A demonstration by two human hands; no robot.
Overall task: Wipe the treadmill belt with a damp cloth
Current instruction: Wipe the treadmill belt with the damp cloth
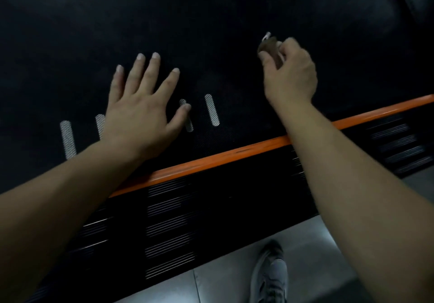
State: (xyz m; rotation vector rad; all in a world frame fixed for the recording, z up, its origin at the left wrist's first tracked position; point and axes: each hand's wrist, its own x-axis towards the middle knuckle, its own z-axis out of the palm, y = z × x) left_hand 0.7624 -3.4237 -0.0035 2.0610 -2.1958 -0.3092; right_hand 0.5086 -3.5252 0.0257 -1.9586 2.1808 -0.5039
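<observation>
Head view, looking down on a black belt (211,15) filling the top half. Left hand (141,107) flat on the belt, palm down, fingers straight and spread wide, holding nothing. Thumb tip resting over one of the small white marks (211,110) printed in a row near the close edge of the belt.

Right hand (290,72) off to the right and a bit further away, fingers curled in, pinching a small brownish cloth (270,47). Cloth bunched up at the fingertips, sticking out past the thumb on the far left side of the hand. Most of it showing, a little tucked behind the fingers. A tiny white bit poking up at the top. Cloth and right hand blurry. Touching the belt or just above it: cannot tell. Cloth well apart from the left hand, with bare belt between.

Left forearm (58,197) and right forearm (340,161) bare, both reaching across a thin orange strip (234,154) along the close edge of the belt. Just this side of the strip, a black side rail (169,220) with thin ribbed lines. Below that, shiny grey floor (223,286) and one grey shoe (270,277), near the right forearm.
</observation>
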